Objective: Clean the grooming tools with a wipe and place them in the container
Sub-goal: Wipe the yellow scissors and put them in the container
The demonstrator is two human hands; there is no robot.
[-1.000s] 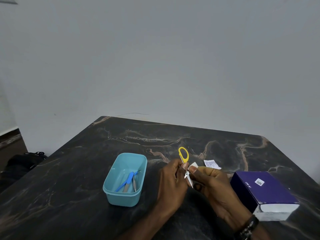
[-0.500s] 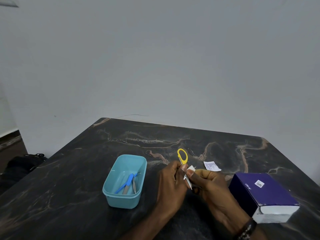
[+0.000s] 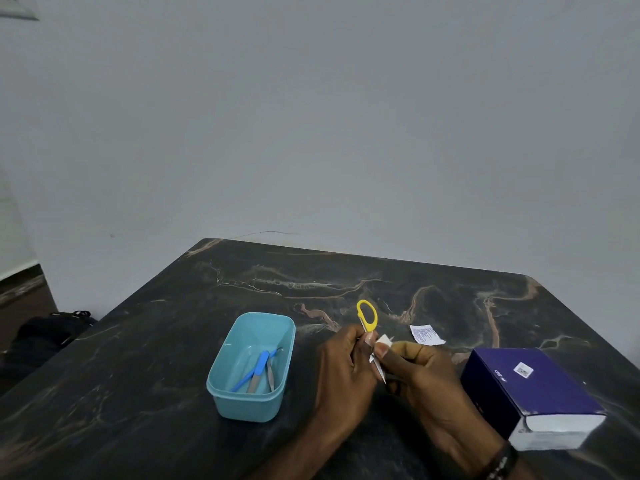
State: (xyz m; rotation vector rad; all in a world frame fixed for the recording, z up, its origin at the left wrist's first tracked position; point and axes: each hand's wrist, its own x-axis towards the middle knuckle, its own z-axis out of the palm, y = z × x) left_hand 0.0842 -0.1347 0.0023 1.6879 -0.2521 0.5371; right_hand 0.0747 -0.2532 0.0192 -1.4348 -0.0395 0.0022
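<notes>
The scissors (image 3: 367, 327) sit just right of frame centre, low in the picture, yellow loop up and blade tip pointing down toward the viewer. The left hand (image 3: 341, 372) grips them below the loop, fingers curled round the shank. The right hand (image 3: 420, 375) pinches a white wipe (image 3: 383, 340) against the blade between thumb and forefinger. To the left stands the teal tub (image 3: 221, 393), open, holding a blue-handled tool (image 3: 254, 370) and two slim metal tools (image 3: 269, 375) lying together along its floor. Behind the hands a torn white sachet (image 3: 426, 335) lies flat on the dark marble table (image 3: 138, 358). At lower right rests a purple box (image 3: 540, 389).
</notes>
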